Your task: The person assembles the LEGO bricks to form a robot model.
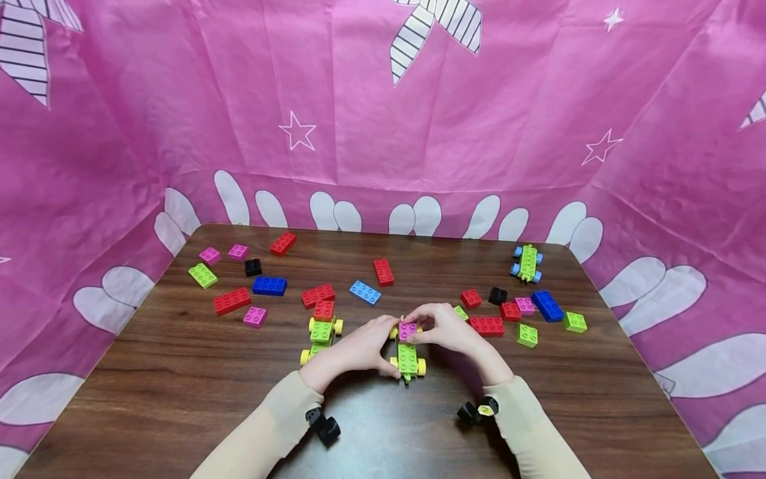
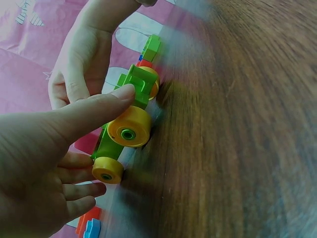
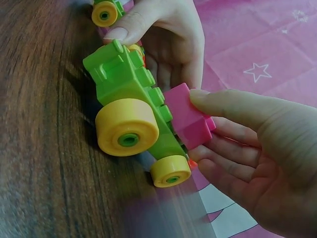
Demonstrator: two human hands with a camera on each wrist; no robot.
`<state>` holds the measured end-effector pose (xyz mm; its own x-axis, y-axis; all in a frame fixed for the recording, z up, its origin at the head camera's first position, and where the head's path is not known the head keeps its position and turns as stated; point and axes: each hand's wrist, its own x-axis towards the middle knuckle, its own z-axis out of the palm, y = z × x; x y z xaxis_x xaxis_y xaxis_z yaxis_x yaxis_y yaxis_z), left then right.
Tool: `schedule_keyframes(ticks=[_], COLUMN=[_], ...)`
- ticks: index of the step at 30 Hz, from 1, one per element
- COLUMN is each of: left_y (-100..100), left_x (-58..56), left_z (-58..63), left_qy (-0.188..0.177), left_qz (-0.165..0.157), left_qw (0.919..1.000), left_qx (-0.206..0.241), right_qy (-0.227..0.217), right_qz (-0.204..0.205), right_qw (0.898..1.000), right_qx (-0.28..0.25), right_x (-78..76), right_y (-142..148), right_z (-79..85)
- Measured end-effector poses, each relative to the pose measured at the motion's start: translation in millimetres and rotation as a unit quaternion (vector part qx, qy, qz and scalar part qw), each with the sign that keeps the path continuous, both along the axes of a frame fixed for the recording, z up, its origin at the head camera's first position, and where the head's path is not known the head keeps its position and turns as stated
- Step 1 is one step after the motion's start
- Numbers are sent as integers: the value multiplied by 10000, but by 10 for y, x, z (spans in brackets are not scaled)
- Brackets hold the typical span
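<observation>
The pink brick [image 3: 185,116] and green car base [image 3: 131,84] are smooth, lightly glossy plastic, the yellow wheels [image 3: 119,121] likewise. The tabletop [image 1: 179,372] is smooth and wood-grained, possibly laminate; the backdrop [image 1: 371,133] is creased cloth, the sleeves [image 1: 263,426] matt cloth.

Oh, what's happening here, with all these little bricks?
Someone is working on a toy car. The right hand pinches a pink brick at the car's far end; whether it's fully pressed down, I can't tell. The left hand holds the car. A second yellow-wheeled car stands to the left, a blue-wheeled one far right, and loose bricks lie around the table.
</observation>
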<state>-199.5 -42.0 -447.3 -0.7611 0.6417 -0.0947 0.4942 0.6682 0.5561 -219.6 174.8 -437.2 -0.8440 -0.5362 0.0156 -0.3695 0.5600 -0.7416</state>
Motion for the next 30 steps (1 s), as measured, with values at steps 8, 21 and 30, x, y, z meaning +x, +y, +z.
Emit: schedule_keyframes(ticks=[8,21,30], left_y=[-5,8,7], left_x=[1,-6,-7], left_z=[22,30,27], left_qy=[-68,-135,-126], left_qz=[39,39,33], left_qw=[10000,9999,9999], left_qx=[-13,7,-4], right_qy=[194,-52,-49], right_qz=[-39,-23,-48], right_qw=[9997,10000,9999], right_qx=[104,59,134], right_x=[-6,-21,-24], right_y=[-17,-29,-33], right_z=[0,18,28])
